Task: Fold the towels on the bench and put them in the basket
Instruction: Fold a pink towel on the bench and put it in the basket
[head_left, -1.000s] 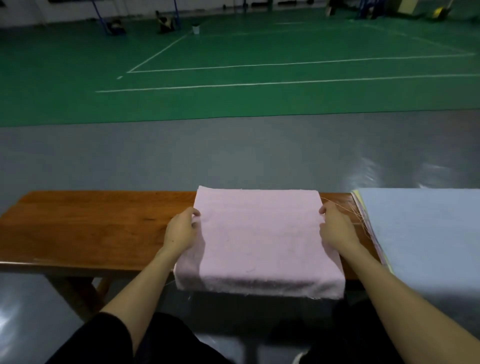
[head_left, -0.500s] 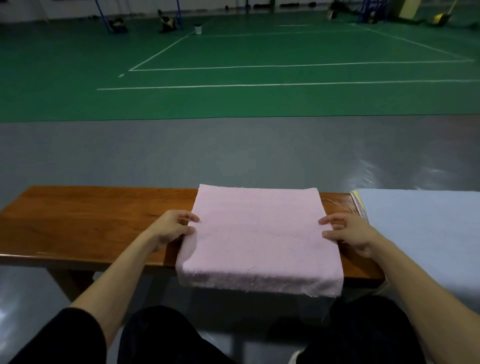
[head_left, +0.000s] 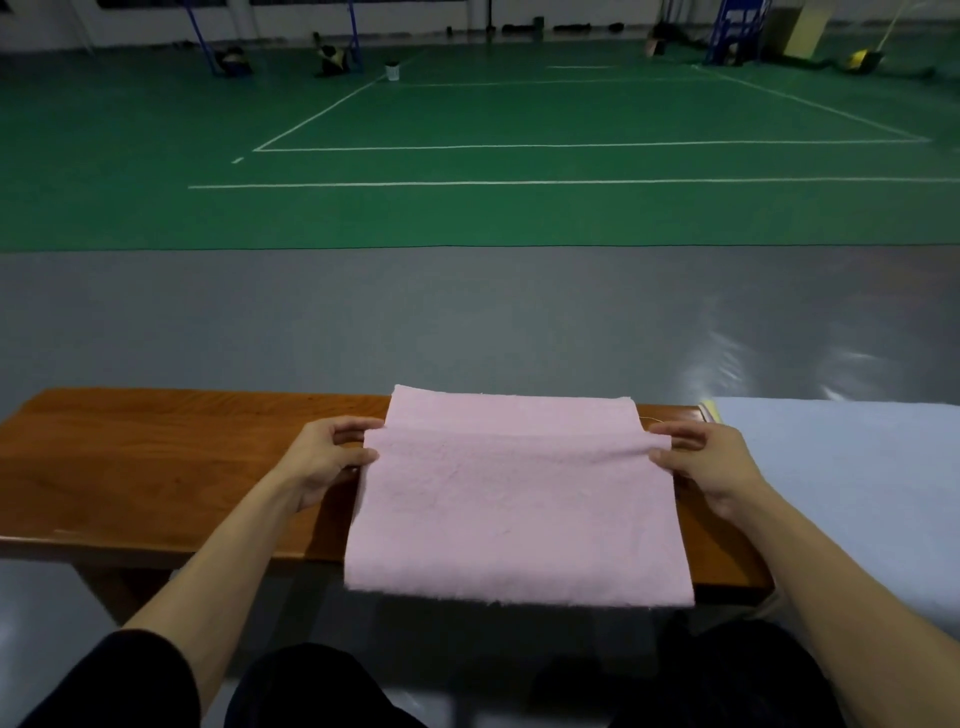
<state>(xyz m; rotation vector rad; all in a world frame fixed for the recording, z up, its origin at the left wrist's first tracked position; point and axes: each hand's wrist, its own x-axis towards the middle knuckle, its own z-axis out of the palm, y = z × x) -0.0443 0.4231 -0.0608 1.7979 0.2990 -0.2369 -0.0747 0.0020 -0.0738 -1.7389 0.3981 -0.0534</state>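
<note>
Across the middle of the wooden bench lies the pink towel, its far edge flat near the bench's back and its near edge hanging over the front. Your left hand pinches the towel's left edge between thumb and fingers. Your right hand pinches the right edge the same way (both level with each other), and a raised crease runs between them. Just beside your right hand lies a pale blue cloth. Beyond the bench are grey floor and a green court.
</note>
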